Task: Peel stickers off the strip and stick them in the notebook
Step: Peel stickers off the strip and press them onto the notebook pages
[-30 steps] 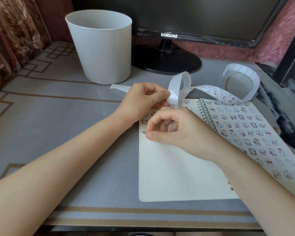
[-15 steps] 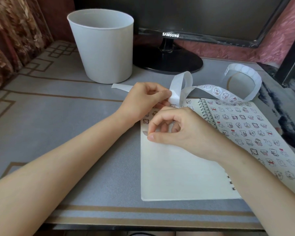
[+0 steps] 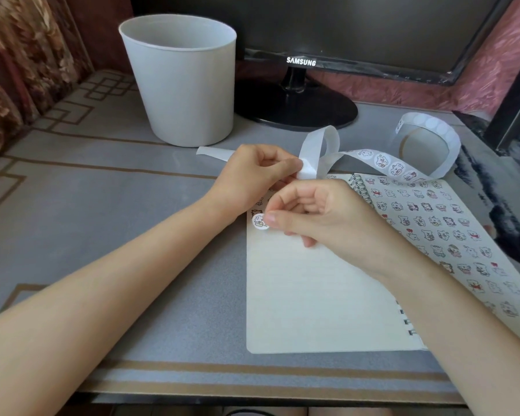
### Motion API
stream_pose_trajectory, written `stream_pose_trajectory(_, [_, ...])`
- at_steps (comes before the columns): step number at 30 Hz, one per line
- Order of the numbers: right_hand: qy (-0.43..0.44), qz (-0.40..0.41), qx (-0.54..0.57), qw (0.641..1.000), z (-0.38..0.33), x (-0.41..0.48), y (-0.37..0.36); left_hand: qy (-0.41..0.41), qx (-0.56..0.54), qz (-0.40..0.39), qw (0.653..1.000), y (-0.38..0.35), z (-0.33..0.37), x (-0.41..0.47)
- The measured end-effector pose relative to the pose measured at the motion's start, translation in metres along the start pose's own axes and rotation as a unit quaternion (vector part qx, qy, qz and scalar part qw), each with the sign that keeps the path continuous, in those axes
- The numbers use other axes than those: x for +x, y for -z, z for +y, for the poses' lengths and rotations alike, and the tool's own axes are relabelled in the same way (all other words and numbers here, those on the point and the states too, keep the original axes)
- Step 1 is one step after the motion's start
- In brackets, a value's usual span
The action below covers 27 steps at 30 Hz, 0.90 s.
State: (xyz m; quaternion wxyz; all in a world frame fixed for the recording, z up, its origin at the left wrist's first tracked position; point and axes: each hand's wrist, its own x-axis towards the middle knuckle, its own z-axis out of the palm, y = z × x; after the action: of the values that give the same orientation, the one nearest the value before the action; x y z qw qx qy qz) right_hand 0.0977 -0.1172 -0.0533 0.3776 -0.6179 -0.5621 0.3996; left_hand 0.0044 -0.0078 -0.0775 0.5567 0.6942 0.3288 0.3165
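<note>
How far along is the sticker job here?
Done: the right page is covered in stickers; a few top the left page. In hand: left hand pinches the strip; right hand holds a round sticker at that page's edge. Left: the strip carries more stickers.

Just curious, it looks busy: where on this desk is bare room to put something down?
Bare desk lies left of the notebook, before the white bin. Crowded: between monitor stand and notebook, where the sticker strip loops and left hand and right hand work.
</note>
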Motion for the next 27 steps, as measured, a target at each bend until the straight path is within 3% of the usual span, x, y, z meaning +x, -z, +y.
stream_pose_trajectory(6, [-0.033, 0.008, 0.021, 0.999, -0.001, 0.004, -0.005, -0.001, -0.003, 0.0, 1.0, 0.0, 0.0, 0.0])
stream_pose_trajectory(27, [-0.021, 0.05, -0.04, 0.998, 0.007, 0.008, -0.013, -0.003, -0.005, -0.005, 1.0, 0.0, -0.001, 0.001])
